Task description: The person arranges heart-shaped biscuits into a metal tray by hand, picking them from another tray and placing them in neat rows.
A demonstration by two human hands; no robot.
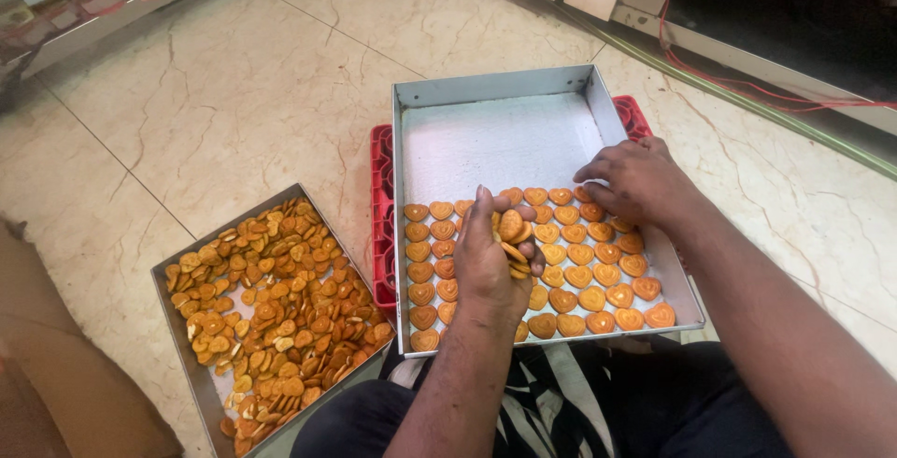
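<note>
Where two hands work over trays of heart-shaped biscuits on a marble floor.

Far left: metal tray (183, 346) heaped with loose biscuits (280, 299). Centre: left hand (488, 257), fingers curled shut around a small stack of biscuits (511, 231), hovering above neat rows (579, 276) filling the near half of a second tray (495, 84) on a red crate (381, 224). Right: right hand (631, 180), fingers spread, holding nothing, fingertips pressed on the far row's right end, nearer the bare paper-lined half beyond, rows running left to right.
</note>
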